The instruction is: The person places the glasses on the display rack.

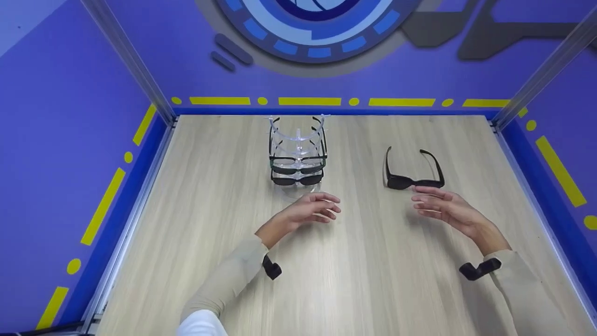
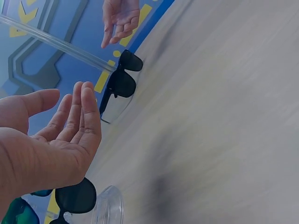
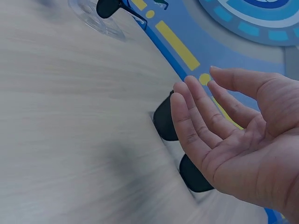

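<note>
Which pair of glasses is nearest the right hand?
The black, dark-lensed sunglasses resting alone on the wood-grain table, just beyond the right hand; the other pairs sit on the clear plastic stand.

In front of you stands a back wall (image 1: 326, 86) of blue-violet colour, printed with a large round emblem (image 1: 317, 35) in paler blue rings and, to its right, dark grey shapes (image 1: 438, 32). On your two sides you have a left wall (image 1: 70, 130) and a right wall (image 1: 564, 130), similarly coloured. Yellow dashes and dots (image 1: 309, 101) run low along all three. Metal posts (image 1: 126, 56) mark the corners. Your tabletop (image 1: 364, 261) has light wood grain, and soft light shines on it.
</note>
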Motion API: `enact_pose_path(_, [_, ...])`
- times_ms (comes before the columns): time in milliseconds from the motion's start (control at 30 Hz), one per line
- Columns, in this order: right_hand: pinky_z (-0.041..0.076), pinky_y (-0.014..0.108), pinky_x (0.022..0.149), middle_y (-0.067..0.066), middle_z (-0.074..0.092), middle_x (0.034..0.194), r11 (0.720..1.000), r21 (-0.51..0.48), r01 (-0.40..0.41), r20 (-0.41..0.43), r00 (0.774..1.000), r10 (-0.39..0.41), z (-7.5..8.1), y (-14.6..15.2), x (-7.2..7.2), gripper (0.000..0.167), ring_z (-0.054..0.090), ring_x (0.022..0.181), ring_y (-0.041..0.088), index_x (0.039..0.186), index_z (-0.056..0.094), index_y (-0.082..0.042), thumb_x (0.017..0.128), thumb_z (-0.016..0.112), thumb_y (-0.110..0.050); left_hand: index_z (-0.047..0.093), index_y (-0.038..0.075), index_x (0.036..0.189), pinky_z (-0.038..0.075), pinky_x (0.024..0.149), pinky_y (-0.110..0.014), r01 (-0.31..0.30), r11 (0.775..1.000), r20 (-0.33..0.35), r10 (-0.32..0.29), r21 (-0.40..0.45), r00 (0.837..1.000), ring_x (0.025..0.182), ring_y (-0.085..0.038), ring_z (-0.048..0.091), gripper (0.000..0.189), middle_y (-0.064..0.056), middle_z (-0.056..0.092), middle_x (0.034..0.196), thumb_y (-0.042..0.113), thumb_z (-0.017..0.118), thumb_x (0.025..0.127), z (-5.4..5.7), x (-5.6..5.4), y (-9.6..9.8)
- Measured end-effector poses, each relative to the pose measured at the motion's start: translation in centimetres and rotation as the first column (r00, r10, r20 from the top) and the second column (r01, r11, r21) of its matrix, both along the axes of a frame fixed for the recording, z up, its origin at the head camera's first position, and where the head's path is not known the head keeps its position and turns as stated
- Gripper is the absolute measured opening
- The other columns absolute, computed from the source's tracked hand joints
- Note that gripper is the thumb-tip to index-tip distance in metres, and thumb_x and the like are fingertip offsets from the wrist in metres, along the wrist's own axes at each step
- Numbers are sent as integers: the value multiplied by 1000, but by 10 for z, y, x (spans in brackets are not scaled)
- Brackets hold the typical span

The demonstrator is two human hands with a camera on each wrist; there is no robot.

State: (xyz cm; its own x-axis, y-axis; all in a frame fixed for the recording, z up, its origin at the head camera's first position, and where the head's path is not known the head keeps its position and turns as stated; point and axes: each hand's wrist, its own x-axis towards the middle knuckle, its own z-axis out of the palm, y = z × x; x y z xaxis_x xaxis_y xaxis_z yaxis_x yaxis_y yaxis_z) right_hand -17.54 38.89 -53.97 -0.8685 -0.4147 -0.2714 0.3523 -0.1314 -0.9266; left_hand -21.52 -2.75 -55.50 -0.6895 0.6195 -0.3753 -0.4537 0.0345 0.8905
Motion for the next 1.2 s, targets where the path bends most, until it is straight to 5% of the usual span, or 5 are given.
enact_pose_path(433, [57, 31, 101, 4, 72, 129, 992, -128, 16, 14, 1000, -15, 4, 26, 7, 39, 70, 118, 17, 141, 59, -11, 109, 38, 0, 61, -1, 133, 61, 86, -28, -25, 998, 14, 24, 51, 1000, 91, -14, 71, 33, 0, 75, 102, 12, 60, 102, -6, -5, 19])
enact_pose_path(733, [55, 32, 104, 4, 72, 130, 980, -199, -5, 48, 999, 15, -6, 41, 18, 45, 69, 120, 19, 137, 62, -16, 110, 31, 1, 59, -4, 134, 60, 82, -25, -35, 997, 23, 33, 73, 999, 88, -11, 71, 35, 1, 74, 98, 10, 58, 103, -15, -4, 34])
enact_pose_path(1200, [58, 30, 99, 6, 74, 124, 963, -243, 117, 151, 985, -82, -20, 70, 26, 46, 71, 115, 19, 128, 70, -18, 110, 31, 0, 63, 0, 131, 60, 78, -23, -29, 999, 22, 28, 20, 999, 83, -9, 70, 31, 2, 74, 96, 13, 59, 103, -22, -16, 57])
